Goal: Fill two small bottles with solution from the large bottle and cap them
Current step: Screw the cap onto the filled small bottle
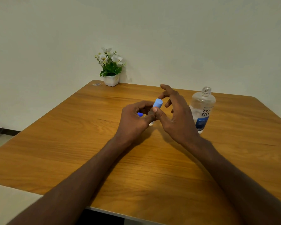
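Observation:
My left hand (133, 117) grips a small clear bottle (150, 123) above the middle of the table, hiding most of its body. A light blue cap (158, 103) sits on the bottle's top, tilted to the right. My right hand (177, 116) has its thumb against the cap's lower edge and a bent finger close behind the cap, while the other fingers spread out. A darker blue cap (139, 114) of a second small bottle shows just behind my left hand. The large clear bottle (201, 109) with a blue label stands upright and uncapped, right of my right hand.
A white pot of white flowers (111, 79) stands at the wooden table's (71, 143) far edge by the wall. A small clear object (96, 84) lies near the far left corner. A pale surface (10, 203) adjoins the table at the near left.

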Demonstrator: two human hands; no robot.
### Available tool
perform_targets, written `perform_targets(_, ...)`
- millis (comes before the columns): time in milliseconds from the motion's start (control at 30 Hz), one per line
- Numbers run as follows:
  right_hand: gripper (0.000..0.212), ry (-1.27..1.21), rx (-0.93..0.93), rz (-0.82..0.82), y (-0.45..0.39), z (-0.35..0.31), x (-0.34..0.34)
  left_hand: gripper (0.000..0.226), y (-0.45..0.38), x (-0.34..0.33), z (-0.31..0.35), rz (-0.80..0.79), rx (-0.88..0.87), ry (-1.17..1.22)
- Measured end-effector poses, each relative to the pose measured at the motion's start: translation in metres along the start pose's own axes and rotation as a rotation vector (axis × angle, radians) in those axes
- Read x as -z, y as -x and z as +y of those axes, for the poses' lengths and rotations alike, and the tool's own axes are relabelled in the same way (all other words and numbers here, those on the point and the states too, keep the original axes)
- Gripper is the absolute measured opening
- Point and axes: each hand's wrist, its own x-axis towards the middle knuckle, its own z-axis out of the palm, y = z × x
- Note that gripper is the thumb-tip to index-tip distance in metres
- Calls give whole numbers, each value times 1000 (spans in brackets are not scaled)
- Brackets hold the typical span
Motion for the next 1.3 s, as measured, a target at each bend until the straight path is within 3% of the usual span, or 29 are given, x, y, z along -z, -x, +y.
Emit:
perform_targets(433,51,61,55,-7,-1,0,1,34,1,-1,0,-17,-1,35)
perform_targets(633,55,65,76,-19,-1,-1,2,32,0,0,0,-2,-7,45)
perform_targets(967,22,87,29,26,-3,3,0,30,0,0,2,-18,-29,31)
perform_targets(1300,28,73,-33,53,-3,2,-1,27,0,1,3,-15,-48,23)
